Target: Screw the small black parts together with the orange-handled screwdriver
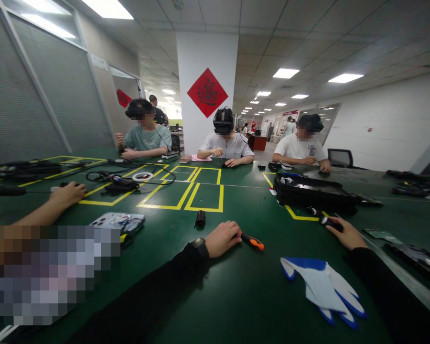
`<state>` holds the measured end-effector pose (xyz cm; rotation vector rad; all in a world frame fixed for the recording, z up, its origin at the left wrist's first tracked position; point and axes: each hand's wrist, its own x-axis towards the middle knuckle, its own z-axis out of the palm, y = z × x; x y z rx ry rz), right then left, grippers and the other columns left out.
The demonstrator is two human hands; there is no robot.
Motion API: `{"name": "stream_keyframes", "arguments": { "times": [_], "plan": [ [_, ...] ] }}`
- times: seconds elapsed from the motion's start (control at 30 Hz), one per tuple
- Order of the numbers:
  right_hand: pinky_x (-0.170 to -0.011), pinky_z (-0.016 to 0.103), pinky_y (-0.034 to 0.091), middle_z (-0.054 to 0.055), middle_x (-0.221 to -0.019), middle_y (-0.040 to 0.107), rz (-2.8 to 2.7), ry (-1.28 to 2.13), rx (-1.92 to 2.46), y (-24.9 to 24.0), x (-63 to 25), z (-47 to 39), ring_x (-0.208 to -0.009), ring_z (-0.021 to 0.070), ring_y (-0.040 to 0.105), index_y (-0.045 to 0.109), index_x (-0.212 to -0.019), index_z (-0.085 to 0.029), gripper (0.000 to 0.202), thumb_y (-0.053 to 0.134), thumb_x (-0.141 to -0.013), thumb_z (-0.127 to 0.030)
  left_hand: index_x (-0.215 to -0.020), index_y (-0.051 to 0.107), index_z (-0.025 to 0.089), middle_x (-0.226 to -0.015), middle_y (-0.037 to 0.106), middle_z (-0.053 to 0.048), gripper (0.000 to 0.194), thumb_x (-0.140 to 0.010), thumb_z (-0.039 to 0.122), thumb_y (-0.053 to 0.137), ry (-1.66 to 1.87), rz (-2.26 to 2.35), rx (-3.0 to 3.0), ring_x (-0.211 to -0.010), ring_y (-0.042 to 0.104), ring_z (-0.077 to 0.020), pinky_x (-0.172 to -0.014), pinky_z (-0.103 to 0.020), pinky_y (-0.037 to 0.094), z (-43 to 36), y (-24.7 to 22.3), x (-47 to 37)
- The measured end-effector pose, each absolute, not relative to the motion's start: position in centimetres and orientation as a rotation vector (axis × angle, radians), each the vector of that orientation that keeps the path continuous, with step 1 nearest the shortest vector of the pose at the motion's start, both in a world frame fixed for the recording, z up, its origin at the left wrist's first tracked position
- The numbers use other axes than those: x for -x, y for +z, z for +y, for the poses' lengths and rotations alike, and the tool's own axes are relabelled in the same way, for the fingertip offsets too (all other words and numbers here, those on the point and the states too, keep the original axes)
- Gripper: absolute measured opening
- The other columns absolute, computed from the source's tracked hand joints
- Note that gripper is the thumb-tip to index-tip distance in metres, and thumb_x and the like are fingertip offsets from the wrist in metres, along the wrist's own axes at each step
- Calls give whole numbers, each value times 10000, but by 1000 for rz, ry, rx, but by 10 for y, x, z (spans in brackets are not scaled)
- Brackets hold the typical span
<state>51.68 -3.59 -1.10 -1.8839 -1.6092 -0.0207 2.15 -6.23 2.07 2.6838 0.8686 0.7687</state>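
My left hand [224, 239], wearing a watch, rests palm down on the green table with its fingers curled together. From under its fingertips sticks a black-and-orange tool handle [253, 241]; the tool's other end is hidden by the hand. Over on the right, my right hand [347, 233] is closed around a short black cylindrical piece [330, 223], beside a black open case [313, 191]. A small black ribbed cylinder [199, 219] stands beyond my left hand. Between my forearms lies a white-and-blue work glove [324, 286].
Yellow tape [204, 209] marks rectangles on the table [258, 306]. Cables [118, 181] and a bagged item [120, 220] lie to the left, near a neighbour's hand [69, 193]. Flat parts [415, 255] sit at the right. Three people in headsets work across the table.
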Motion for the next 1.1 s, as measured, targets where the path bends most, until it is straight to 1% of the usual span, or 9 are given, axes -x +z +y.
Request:
{"name": "stream_keyframes", "arguments": {
  "times": [0.13, 0.4, 0.5, 0.6, 0.67, 0.77, 0.83, 0.97, 1.1],
  "plan": [
    [-750, 395, 368, 188, -997, 569, -1450, -36, 1960, -9, -524, -35, -907, 291, 516, 556, -980, -166, 444, 566, -623, -430, -830, 515, 178, -903, 506, -42, 143, -810, 295, 435, 784, 878, -2668, -842, 446, -155, -742, -266, 339, -62, 21, -22],
    [-735, 389, 366, 223, -1015, 539, -1353, -116, 2012, -18, -551, -19, -939, 297, 507, 489, -1060, -138, 570, 601, -571, -410, -827, 517, 174, -898, 510, -40, 137, -801, 294, 455, 841, 897, -2624, -842, 450, -151, -743, -263, 346, -60, 20, -22],
    [-735, 371, 378, 200, -1001, 552, -1379, -140, 2019, -23, -560, -15, -930, 281, 519, 480, -1076, -140, 564, 595, -582, -387, -821, 524, 172, -887, 516, -38, 144, -791, 303, 473, 835, 889, -2613, -841, 455, -151, -741, -263, 352, -59, 18, -22],
    [-753, 355, 392, 135, -991, 572, -1416, -161, 2002, -27, -565, -11, -925, 259, 529, 477, -1079, -168, 541, 587, -591, -376, -819, 530, 170, -888, 521, -35, 150, -784, 309, 486, 823, 896, -2608, -846, 460, -150, -745, -266, 357, -58, 18, -22],
    [-759, 345, 402, 102, -989, 575, -1420, -165, 1982, -27, -566, -9, -916, 248, 534, 467, -1089, -177, 576, 604, -574, -396, -820, 531, 171, -887, 525, -31, 151, -782, 311, 491, 825, 898, -2608, -849, 461, -148, -752, -269, 357, -58, 18, -22],
    [-738, 333, 415, 113, -1010, 559, -1384, -129, 2007, -25, -565, -7, -896, 251, 540, 448, -1110, -154, 675, 621, -545, -480, -820, 534, 173, -881, 531, -26, 149, -779, 311, 497, 846, 894, -2596, -850, 462, -146, -761, -272, 356, -57, 18, -21],
    [-734, 333, 413, 133, -1030, 545, -1367, -103, 2048, -24, -564, -7, -907, 259, 535, 451, -1107, -141, 666, 586, -575, -520, -816, 539, 171, -878, 534, -28, 150, -779, 311, 497, 861, 886, -2570, -845, 465, -144, -761, -270, 358, -56, 17, -21],
    [-738, 339, 400, 126, -1038, 542, -1336, -67, 2076, -25, -562, -11, -929, 259, 525, 449, -1108, -160, 549, 501, -668, -484, -803, 550, 163, -853, 543, -28, 160, -778, 312, 498, 887, 851, -2490, -824, 472, -138, -752, -261, 364, -53, 14, -22],
    [-765, 356, 385, 119, -1011, 553, -1318, -160, 2072, -15, -550, -19, -939, 266, 508, 462, -1089, -166, 543, 536, -644, -467, -793, 565, 152, -838, 546, -35, 198, -776, 336, 493, 946, 817, -2380, -821, 475, -138, -755, -255, 364, -51, 12, -22]
  ]
}}
